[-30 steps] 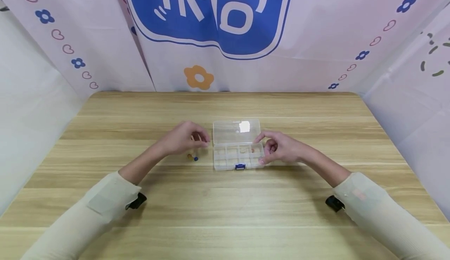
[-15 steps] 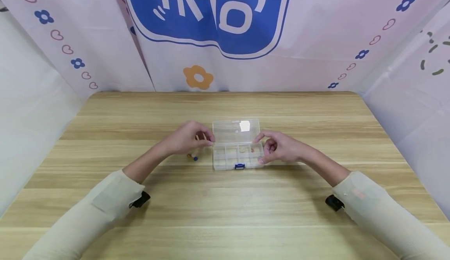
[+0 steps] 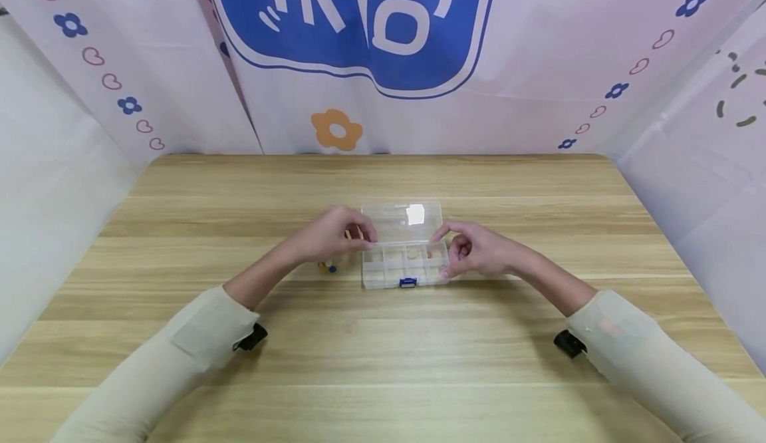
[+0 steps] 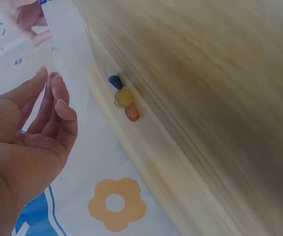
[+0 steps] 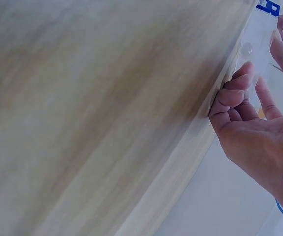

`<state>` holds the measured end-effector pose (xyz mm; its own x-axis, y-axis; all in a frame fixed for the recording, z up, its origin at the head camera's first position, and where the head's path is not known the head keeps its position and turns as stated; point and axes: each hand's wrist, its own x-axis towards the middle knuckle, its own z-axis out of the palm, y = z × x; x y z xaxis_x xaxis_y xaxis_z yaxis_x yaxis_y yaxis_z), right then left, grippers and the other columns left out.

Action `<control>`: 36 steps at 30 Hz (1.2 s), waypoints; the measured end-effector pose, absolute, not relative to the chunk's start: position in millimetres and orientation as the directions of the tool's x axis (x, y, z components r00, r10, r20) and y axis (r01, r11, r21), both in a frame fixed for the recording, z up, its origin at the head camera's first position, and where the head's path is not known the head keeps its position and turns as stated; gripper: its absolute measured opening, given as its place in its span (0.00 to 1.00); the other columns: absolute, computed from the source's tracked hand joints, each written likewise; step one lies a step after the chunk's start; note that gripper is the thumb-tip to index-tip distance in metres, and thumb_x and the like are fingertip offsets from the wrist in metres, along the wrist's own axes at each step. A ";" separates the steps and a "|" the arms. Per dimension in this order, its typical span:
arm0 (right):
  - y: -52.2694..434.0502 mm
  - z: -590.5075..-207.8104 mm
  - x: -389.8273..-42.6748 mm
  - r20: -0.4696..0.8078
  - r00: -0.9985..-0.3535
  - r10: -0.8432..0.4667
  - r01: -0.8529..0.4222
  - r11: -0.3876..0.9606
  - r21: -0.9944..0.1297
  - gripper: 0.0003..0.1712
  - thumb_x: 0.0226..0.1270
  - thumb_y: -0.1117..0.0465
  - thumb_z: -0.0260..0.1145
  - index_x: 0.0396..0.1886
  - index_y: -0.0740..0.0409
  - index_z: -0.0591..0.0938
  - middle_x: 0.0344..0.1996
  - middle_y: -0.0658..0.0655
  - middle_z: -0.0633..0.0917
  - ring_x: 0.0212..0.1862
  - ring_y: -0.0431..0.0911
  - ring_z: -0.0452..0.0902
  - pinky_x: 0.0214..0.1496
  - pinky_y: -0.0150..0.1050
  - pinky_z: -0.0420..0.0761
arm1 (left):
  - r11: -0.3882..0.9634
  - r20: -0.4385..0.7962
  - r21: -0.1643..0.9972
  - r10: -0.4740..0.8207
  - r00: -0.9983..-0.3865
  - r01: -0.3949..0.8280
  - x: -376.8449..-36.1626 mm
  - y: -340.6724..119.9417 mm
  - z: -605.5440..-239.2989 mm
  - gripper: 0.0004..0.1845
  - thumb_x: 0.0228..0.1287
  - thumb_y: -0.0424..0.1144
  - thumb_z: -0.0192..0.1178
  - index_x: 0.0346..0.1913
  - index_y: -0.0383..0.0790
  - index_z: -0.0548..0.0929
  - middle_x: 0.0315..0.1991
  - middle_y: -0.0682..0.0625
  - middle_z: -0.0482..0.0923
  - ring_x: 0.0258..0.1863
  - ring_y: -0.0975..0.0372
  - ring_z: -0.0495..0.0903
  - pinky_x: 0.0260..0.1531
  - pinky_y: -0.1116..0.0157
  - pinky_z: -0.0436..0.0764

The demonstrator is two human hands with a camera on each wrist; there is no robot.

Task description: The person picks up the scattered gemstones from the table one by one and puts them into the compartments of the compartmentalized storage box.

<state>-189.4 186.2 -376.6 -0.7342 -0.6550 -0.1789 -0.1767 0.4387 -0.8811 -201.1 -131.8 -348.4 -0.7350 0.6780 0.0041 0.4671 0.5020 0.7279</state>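
Observation:
A clear plastic compartment box (image 3: 395, 265) lies on the table with its lid (image 3: 389, 220) folded back and a blue latch (image 3: 408, 283) in front. My left hand (image 3: 335, 235) is over its left end, thumb and fingertips drawn together; whether something small is between them is hidden. My right hand (image 3: 481, 250) grips the right end, thumb at the front corner and index finger at the back. Left of the box, partly behind my left hand, lie small polished stones: a blue one (image 4: 115, 81), a yellow one (image 4: 124, 97) and an orange one (image 4: 132, 112).
The wooden table (image 3: 383, 350) carries the box and stones near its middle. A printed cloth (image 3: 509, 97) hangs behind its far edge. Black wrist devices (image 3: 251, 338) show below both sleeves. A small reddish piece (image 3: 429, 255) sits in a back right compartment.
My left hand has moved right, from above the stones to over the left end of the box. My right hand and the box have stayed in place.

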 end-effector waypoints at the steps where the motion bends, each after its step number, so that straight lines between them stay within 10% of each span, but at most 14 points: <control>1: 186.2 -376.6 -189.4 -0.178 -0.734 -0.655 -0.176 0.437 -0.882 0.31 0.59 0.72 0.78 0.61 0.67 0.75 0.24 0.55 0.79 0.28 0.43 0.69 0.33 0.31 0.69 | 0.501 0.005 0.728 0.680 -0.734 0.469 -201.0 -130.7 -348.0 0.02 0.68 0.28 0.68 0.39 0.31 0.87 0.36 0.48 0.87 0.36 0.60 0.84 0.41 0.61 0.85; 36: 185.6 -374.8 -188.9 -0.190 -0.738 -0.648 -0.160 0.441 -0.883 0.31 0.59 0.72 0.77 0.60 0.66 0.75 0.24 0.55 0.79 0.27 0.42 0.69 0.32 0.30 0.69 | 0.453 0.003 0.743 0.733 -0.680 0.492 -204.6 -98.5 -347.4 0.04 0.71 0.30 0.65 0.42 0.33 0.89 0.37 0.44 0.88 0.31 0.58 0.84 0.35 0.65 0.84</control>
